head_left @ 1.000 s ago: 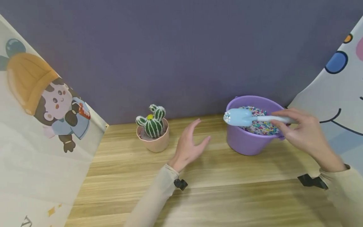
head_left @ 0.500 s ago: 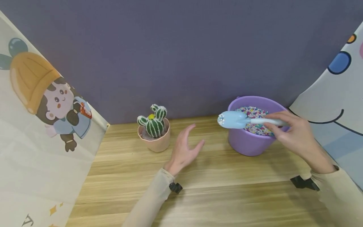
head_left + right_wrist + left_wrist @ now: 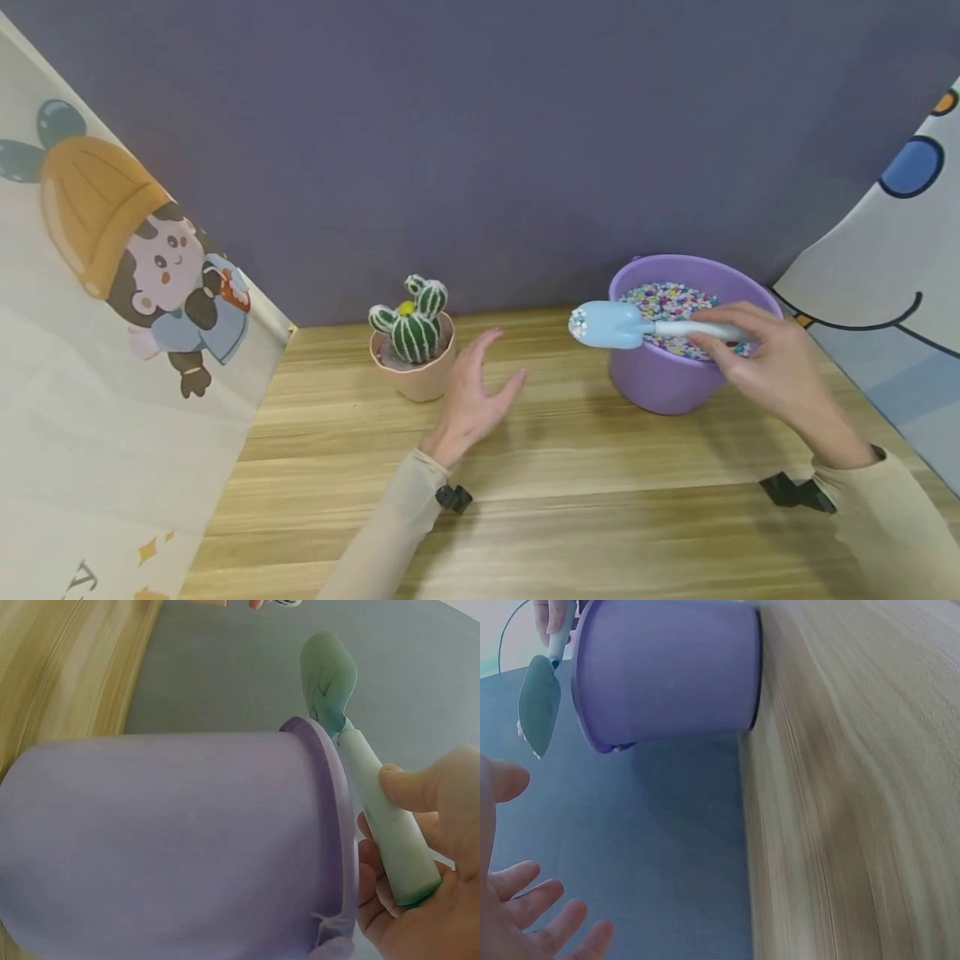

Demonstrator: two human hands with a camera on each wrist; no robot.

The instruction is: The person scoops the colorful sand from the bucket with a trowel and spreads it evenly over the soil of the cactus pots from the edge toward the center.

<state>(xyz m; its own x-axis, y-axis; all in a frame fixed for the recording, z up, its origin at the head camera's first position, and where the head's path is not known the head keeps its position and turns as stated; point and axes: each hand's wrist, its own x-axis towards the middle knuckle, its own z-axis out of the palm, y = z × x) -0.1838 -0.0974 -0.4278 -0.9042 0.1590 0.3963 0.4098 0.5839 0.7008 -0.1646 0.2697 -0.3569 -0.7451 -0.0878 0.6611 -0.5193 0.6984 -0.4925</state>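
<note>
My right hand (image 3: 776,362) grips the pale handle of a light blue toy shovel (image 3: 611,324) above the purple bucket (image 3: 667,387). The shovel's blade sticks out past the bucket's left rim, with a few white and blue beads (image 3: 577,322) at its tip. Multicoloured beads (image 3: 667,300) lie inside the bucket. In the right wrist view, thumb and fingers wrap the shovel handle (image 3: 390,821) beside the bucket's rim. My left hand (image 3: 468,404) is held over the table with fingers spread and nothing in it, just right of the potted cactus (image 3: 416,333).
The cactus stands in a pink pot (image 3: 420,383) on the wooden table (image 3: 570,533). A dark grey-blue panel (image 3: 510,150) rises behind. Printed white sheets flank both sides, the left one with a cartoon figure (image 3: 165,258).
My right hand has carried the shovel leftward, so its blade now juts further beyond the bucket's rim. The left hand has drifted left, nearer the cactus pot. The view has shifted slightly.
</note>
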